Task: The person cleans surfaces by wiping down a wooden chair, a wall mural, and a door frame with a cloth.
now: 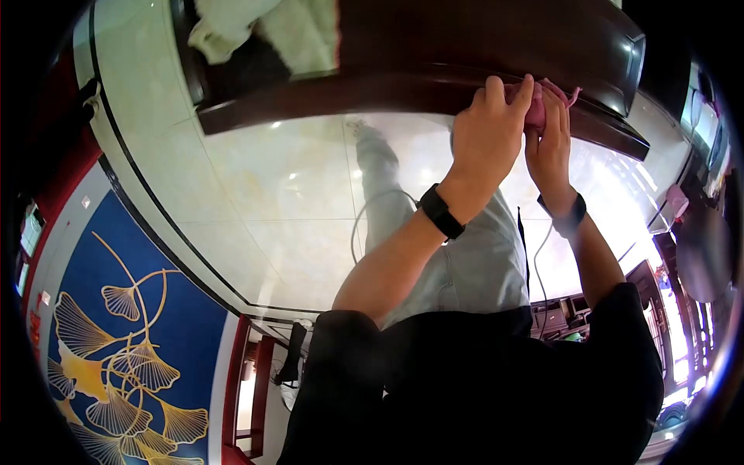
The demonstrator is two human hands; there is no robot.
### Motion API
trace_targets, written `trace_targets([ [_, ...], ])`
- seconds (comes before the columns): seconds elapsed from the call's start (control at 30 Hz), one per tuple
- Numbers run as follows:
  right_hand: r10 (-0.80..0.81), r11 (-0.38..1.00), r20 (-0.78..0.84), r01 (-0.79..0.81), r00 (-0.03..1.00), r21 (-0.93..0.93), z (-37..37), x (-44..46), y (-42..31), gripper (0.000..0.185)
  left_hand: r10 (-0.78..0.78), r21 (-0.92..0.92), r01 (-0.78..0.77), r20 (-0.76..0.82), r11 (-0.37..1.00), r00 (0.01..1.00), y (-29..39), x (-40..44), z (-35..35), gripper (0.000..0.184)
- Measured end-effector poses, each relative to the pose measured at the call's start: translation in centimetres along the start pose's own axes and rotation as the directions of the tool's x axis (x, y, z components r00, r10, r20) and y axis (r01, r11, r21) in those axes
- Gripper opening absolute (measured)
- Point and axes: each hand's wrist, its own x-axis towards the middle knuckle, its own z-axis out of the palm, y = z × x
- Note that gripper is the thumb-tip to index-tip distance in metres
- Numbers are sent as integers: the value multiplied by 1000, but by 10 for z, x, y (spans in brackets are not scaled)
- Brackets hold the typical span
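Note:
Both hands are close together at the front edge of a dark wooden table (434, 39), on its right part. A pink cloth (536, 113) is bunched between them, with a thin pink loop sticking out on the right. My left hand (488, 132) has its fingers bent round the cloth's left side, index finger and thumb near its top. My right hand (552, 143) holds the cloth from the right, fingers curled over it. Each wrist wears a black band. Part of the cloth is hidden by the fingers.
Pale fabric (298, 35) lies on the table's left part. Below are glossy floor tiles (287, 178) and my grey-trousered legs. A blue panel with gold leaf shapes (147, 333) is at the lower left. A thin cable runs by my legs. Cluttered furniture stands at the right.

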Motion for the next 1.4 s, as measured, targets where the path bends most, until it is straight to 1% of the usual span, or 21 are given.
trace_targets([
  [0.13,-77,997,-10,77,997,16,53,19,-75,54,-48,32,50,-55,998,997,-62,-16,-70,56],
  [0.23,-160,987,-27,160,987,-3,102,42,-139,55,-61,99,75,-139,992,988,-116,-27,-126,51],
  [0.37,-288,957,-58,289,956,17,155,81,-214,56,-121,216,168,-217,962,969,-179,-34,-189,50],
  [0.43,-271,962,-3,271,962,35,171,98,-243,53,-143,299,229,-283,926,948,-198,-29,-212,53],
  [0.47,-261,965,22,260,965,41,175,102,-250,52,-142,231,196,-232,953,962,-200,-25,-227,54],
  [0.53,-252,966,33,250,967,60,178,102,-253,51,-94,263,166,-266,950,959,-206,-24,-230,54],
  [0.7,-258,956,-12,257,966,139,177,102,-255,50,-18,319,160,-406,934,914,-213,-26,-212,52],
  [0.73,-289,946,-62,295,955,137,176,101,-252,51,-42,268,174,-435,947,899,-207,-27,-209,51],
  [0.83,-318,921,-63,323,946,217,174,98,-244,54,-50,224,194,-523,955,851,-202,-31,-198,50],
  [0.87,-361,866,-125,382,924,322,170,97,-241,51,-32,227,187,-550,956,835,-205,-33,-192,52],
  [0.9,-376,844,-166,410,912,345,167,95,-240,49,-50,183,182,-562,966,826,-203,-37,-187,54],
  [0.97,-388,804,-240,454,890,384,164,84,-233,45,8,194,139,-607,971,794,-202,-47,-172,37],
  [1.0,-384,786,-319,488,866,379,173,75,-220,35,40,202,112,-624,973,780,-202,-57,-159,42],
  [1.07,-376,817,-323,475,868,327,172,38,-197,46,124,227,39,-663,973,738,-210,-82,-127,55],
  [1.1,-369,833,-329,466,869,297,171,18,-184,52,60,126,35,-676,991,735,-200,-97,-105,60],
  [1.13,-325,850,-301,416,897,322,174,1,-167,50,-30,-22,21,-636,1000,771,-194,-112,-85,63],
  [1.2,-234,872,-243,314,941,376,186,-34,-129,46,-98,-158,12,-543,987,834,-204,-138,-37,54],
  [1.23,-124,904,-191,190,974,384,201,-56,-106,44,-173,-290,36,-461,956,871,-209,-146,-15,50],
  [1.3,-59,908,-221,145,973,394,230,-72,-80,45,-155,-323,13,-419,946,895,-226,-148,22,46],
  [1.37,3,911,-221,89,975,404,255,-74,-67,47,-108,-269,-29,-478,963,872,-257,-141,45,41],
  [1.4,-5,898,-236,108,972,427,268,-63,-66,51,-74,-241,-58,-505,969,860,-273,-133,53,38],
])
